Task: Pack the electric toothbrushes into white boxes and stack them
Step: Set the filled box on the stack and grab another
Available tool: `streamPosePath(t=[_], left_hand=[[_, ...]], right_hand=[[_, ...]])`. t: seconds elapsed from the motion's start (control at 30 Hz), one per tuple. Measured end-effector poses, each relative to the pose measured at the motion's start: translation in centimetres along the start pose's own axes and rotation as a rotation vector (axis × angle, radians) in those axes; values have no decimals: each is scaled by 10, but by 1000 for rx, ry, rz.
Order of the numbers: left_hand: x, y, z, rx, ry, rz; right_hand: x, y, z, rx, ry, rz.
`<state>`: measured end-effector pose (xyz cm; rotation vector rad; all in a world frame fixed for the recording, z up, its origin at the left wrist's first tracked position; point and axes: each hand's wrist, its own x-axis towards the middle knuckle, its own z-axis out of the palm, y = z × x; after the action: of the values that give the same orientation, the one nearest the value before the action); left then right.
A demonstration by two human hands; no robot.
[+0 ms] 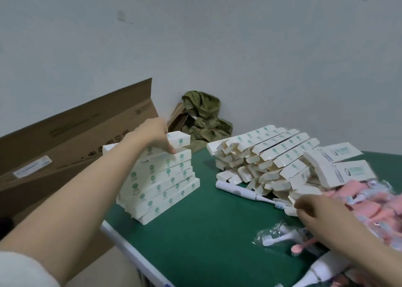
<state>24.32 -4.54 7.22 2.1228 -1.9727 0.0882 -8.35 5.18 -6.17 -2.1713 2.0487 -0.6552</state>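
Observation:
A tall stack of closed white boxes (165, 182) stands at the left edge of the green table (195, 232). My left hand (154, 134) grips the top box (179, 140) on that stack, thumb against its near side. A heap of white boxes with open end flaps (272, 158) lies at the back right. A white electric toothbrush (245, 193) lies in front of that heap. My right hand (315, 208) hovers beside its brush head, fingers loosely curled and holding nothing. Another white toothbrush (322, 269) lies at the bottom right.
Pink toothbrushes in clear bags (369, 202) pile up at the right edge. Bagged brush heads (276, 236) lie near the front. A large brown cardboard box (65, 138) stands left of the table. A green cloth bundle (204, 117) sits in the corner.

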Motion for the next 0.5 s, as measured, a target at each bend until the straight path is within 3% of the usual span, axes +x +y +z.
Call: streamPosePath(t=[0.13, 0.33, 0.5], left_hand=[[1, -10, 8, -64, -73, -15], [3, -10, 17, -91, -58, -34], [2, -7, 17, -14, -105, -56]], right_hand=[[2, -2, 2, -8, -1, 3], [1, -2, 0, -23, 23, -1], [2, -1, -1, -12, 11, 6]])
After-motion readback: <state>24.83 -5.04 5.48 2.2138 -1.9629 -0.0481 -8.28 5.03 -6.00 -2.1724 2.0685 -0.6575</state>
